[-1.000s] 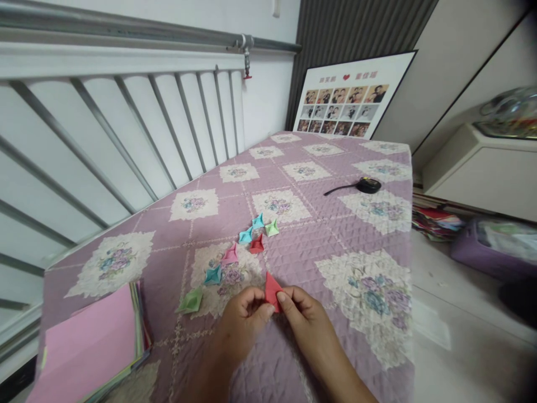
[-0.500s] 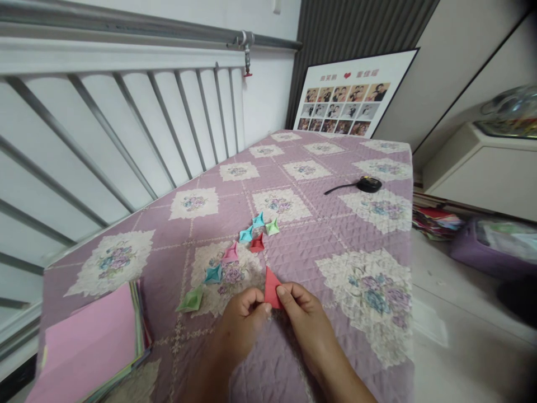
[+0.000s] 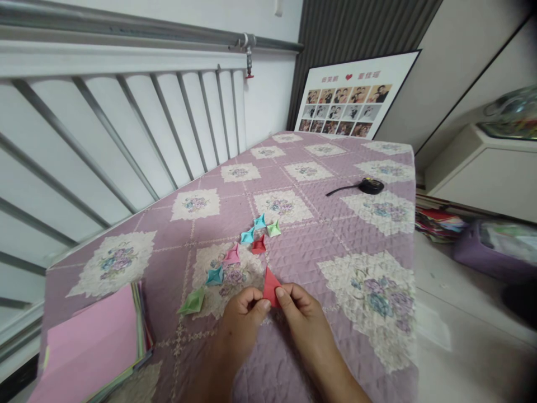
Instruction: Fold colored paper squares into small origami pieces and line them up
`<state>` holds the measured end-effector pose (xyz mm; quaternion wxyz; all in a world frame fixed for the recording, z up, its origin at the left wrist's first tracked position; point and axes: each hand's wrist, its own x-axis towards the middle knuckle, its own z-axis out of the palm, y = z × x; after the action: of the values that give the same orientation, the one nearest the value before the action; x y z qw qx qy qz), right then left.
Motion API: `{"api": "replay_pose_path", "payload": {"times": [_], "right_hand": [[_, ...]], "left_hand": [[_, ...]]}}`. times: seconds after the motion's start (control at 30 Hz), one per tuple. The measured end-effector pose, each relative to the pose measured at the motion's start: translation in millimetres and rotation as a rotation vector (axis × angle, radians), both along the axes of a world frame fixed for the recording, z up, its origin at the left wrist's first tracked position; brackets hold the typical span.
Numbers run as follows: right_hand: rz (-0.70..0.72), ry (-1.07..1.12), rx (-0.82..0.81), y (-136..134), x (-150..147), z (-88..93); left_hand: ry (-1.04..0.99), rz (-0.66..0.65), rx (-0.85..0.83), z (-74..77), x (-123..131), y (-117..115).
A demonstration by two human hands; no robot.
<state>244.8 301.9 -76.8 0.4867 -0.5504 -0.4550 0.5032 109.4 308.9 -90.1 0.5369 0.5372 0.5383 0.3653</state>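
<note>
A small folded piece of red paper (image 3: 271,285), pointed at the top, is held between both hands over the purple tablecloth (image 3: 293,246). My left hand (image 3: 243,313) pinches its lower left corner between thumb and fingers. My right hand (image 3: 304,313) grips its right side, thumb on the front face. Just beyond lie several small folded paper boats: a green one (image 3: 193,301), a teal one (image 3: 215,275), a pink one (image 3: 232,254), a dark red one (image 3: 259,244), two light blue ones (image 3: 247,235) and a pale green one (image 3: 274,228).
A stack of coloured paper (image 3: 94,336), pink on top, lies at the table's left front. A black tape measure (image 3: 371,186) rests at the far right. The radiator (image 3: 138,129) borders the left side; a photo board (image 3: 356,95) leans behind the table.
My left thumb has moved slightly up along the red paper's lower left edge. Both hands keep their hold, and the view has shifted slightly. The paper boats lie as before.
</note>
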Motion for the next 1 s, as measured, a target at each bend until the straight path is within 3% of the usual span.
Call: {"api": "replay_pose_path", "payload": {"times": [0.33, 0.53, 0.73, 0.9, 1.0], "right_hand": [[0.080, 0.548, -0.236, 0, 11, 9.7], [0.166, 0.579, -0.269, -3, 11, 14.5], [0.159, 0.573, -0.299, -3, 11, 15.9], [0.105, 0.427, -0.198, -2, 10, 12.3], [0.177, 0.292, -0.106, -3, 14, 13.2]], "left_hand": [[-0.097, -0.090, -0.075, -1.2, -11, 4], [-0.136, -0.141, -0.085, 0.4, -13, 1], [-0.180, -0.172, -0.075, -2.1, -16, -1], [-0.166, -0.176, -0.093, 1.3, -16, -1], [-0.168, -0.170, -0.099, 3.1, -16, 0]]}}
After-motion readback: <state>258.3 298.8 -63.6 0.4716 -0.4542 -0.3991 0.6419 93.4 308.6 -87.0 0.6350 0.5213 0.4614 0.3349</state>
